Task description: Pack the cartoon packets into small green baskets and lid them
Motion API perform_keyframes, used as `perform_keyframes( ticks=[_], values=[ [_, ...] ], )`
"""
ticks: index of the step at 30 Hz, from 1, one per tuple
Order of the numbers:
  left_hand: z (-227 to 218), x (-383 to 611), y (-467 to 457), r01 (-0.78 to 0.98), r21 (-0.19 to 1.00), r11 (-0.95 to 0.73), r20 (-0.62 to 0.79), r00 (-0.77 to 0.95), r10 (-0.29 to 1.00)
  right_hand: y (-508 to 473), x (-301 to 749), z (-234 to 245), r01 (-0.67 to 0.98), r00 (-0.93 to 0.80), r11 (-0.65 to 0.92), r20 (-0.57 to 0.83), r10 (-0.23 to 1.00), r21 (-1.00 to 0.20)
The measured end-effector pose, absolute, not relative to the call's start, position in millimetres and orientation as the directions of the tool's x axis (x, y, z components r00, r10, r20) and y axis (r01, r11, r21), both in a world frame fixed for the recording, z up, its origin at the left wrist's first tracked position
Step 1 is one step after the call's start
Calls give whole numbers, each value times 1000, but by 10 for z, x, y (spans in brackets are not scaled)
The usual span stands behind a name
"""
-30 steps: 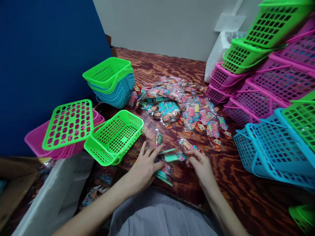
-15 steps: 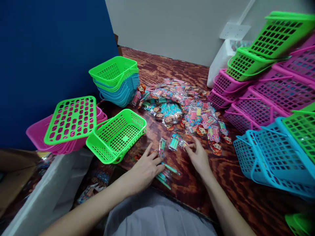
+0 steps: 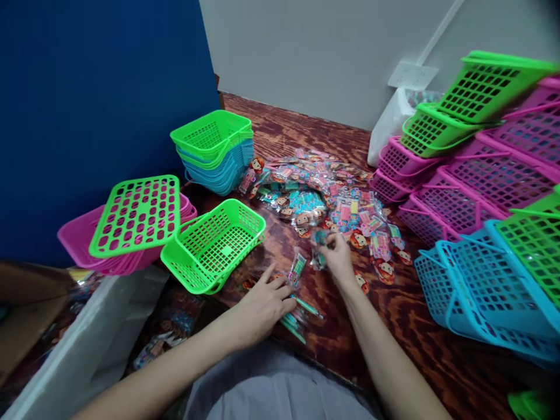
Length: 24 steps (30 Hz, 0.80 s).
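Note:
My left hand (image 3: 266, 298) lies palm down near the table's front edge, its fingers stretched out and somewhat apart. Under and beside its fingertips are clear packets of green sticks (image 3: 292, 326). Another small packet with coloured strips (image 3: 297, 269) lies just beyond those fingers. My right hand (image 3: 340, 258) pinches a small clear packet (image 3: 319, 248) with teal contents, blurred and partly covered by the fingers. In front of it spreads a heap of shiny packets (image 3: 306, 201) with cartoon-doll cards. An upright green basket (image 3: 226, 251) stands to the left of my hands.
Blue baskets topped by a green one (image 3: 212, 131) are nested at the back left. Pink baskets (image 3: 76, 236) carry an upturned green basket (image 3: 137, 213) at the left edge. Tall stacks of pink baskets (image 3: 472, 186) and blue baskets (image 3: 481, 280) line the right side.
My right hand has closed on a small packet that lay on the table and lifted or tilted it. My left hand has barely moved. The whole view has shifted slightly.

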State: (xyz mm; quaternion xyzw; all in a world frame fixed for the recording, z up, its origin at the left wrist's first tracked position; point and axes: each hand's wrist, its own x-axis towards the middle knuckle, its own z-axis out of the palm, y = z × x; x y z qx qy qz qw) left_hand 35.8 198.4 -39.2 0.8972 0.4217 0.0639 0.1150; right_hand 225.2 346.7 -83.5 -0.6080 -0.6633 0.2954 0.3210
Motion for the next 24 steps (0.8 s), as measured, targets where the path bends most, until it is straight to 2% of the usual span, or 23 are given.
perform_keyframes(
  ticks=[3,5,6,8,10,13,18,20,24],
  values=[
    [-385,352,1993,731,263,-630,11,650,760,3565,2073,-641,562,-67,208,206,976,-801],
    [-387,349,1995,728,257,-635,9,655,755,3565,1936,-532,607,-262,384,281,923,-695],
    [-389,346,1992,730,255,-634,6,654,756,3549,1890,-494,622,-433,485,245,867,-615],
    [-392,340,1978,740,255,-622,-5,644,765,3500,1878,-445,571,-728,651,57,683,-500],
    [-396,335,1951,756,260,-601,-18,626,779,3436,1983,-404,523,-831,712,-95,548,-468],
    [-417,341,1901,781,266,-565,-27,592,806,3306,2266,-320,596,-787,643,-191,586,-481],
    [-483,384,1824,824,243,-512,-31,534,845,2938,2546,-264,651,-725,432,-342,597,-624],
    [-495,407,1795,832,225,-506,-29,525,850,2784,2524,-322,676,-676,377,-328,660,-634],
    [-485,447,1743,841,188,-507,-26,520,854,2600,2387,-474,757,-524,309,-251,814,-576]
  ],
)
